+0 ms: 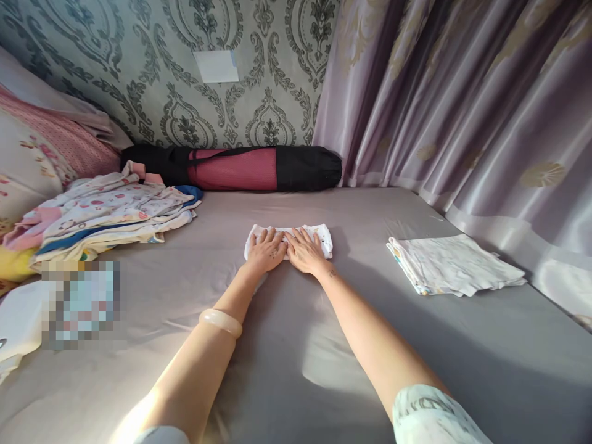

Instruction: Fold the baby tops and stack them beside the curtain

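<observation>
A small folded white cloth [326, 239] with a dark print lies on the grey bed sheet [287, 345], in the middle of the view. My left hand [267, 250] rests flat on its left part, fingers stretched out. Beside it, my right hand [303, 250] lies flat on the cloth's right part with the fingers spread. The two hands meet near the cloth's centre and cover much of it. A pale bangle [221, 323] circles my left forearm.
Printed garments [115, 203] are piled at the left. A folded pale cloth [456, 265] lies at the right. Along the wall stretches a black and pink rolled bag [231, 168]. Purple curtains [439, 92] hang on the right. A blurred-out item [87, 302] sits at the left.
</observation>
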`<state>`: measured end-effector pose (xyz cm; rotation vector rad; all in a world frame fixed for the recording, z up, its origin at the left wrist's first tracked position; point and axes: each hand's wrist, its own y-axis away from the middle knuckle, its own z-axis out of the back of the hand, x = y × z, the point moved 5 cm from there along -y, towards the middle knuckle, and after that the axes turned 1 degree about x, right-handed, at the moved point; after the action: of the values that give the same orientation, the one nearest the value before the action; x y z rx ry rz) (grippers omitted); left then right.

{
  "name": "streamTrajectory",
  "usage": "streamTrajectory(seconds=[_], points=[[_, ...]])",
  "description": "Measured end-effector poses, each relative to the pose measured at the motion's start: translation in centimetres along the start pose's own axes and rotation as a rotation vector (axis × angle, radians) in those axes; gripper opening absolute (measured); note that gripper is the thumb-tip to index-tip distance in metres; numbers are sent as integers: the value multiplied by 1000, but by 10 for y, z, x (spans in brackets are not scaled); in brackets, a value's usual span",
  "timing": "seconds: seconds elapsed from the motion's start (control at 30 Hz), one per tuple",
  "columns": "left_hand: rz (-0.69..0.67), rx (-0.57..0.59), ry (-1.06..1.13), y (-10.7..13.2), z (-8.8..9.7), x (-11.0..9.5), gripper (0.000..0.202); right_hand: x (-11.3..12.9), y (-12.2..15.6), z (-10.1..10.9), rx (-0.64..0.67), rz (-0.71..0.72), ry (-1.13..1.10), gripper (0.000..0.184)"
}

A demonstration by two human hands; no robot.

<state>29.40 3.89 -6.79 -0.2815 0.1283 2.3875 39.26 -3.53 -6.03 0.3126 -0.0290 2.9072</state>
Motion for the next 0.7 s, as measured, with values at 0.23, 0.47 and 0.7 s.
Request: streamTrajectory(seconds=[0.23, 0.47, 0.7], points=[[-37, -213, -46, 13, 19, -2, 56, -9, 4, 11, -121, -7, 62, 55], [-18, -74, -77, 4, 3, 8, 62, -18, 3, 3, -28, -79, 46, 55], [-22, -72, -55, 5, 6, 6, 60, -17, 2, 3, -3, -84, 36, 55]])
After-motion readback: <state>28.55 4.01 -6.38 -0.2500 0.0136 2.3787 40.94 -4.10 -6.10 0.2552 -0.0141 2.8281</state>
